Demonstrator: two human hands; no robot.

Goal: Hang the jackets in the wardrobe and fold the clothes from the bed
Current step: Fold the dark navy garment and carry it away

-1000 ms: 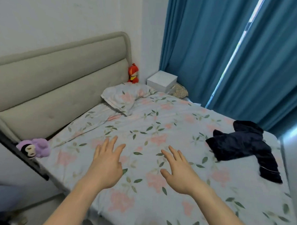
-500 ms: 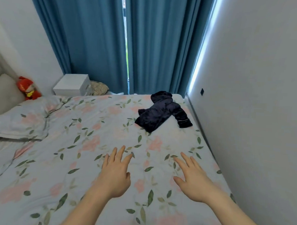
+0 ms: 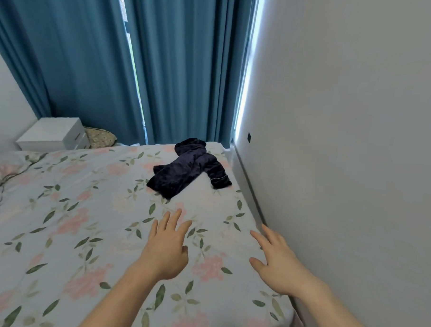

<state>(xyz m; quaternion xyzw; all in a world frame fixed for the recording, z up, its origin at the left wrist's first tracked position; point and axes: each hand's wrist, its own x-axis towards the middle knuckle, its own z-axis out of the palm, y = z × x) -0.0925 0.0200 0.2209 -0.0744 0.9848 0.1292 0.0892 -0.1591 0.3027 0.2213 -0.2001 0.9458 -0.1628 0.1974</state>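
Garment [image 3: 189, 171] on bed [image 3: 58, 230], beyond both hands, near wall [image 3: 346, 144].

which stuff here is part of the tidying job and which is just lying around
Part of the job:
- dark garment, crumpled on the bed near the wall
- left hand and right hand, both open and holding nothing

Just lying about:
- white box beside the bed
- patterned cushion by the box
- curtains
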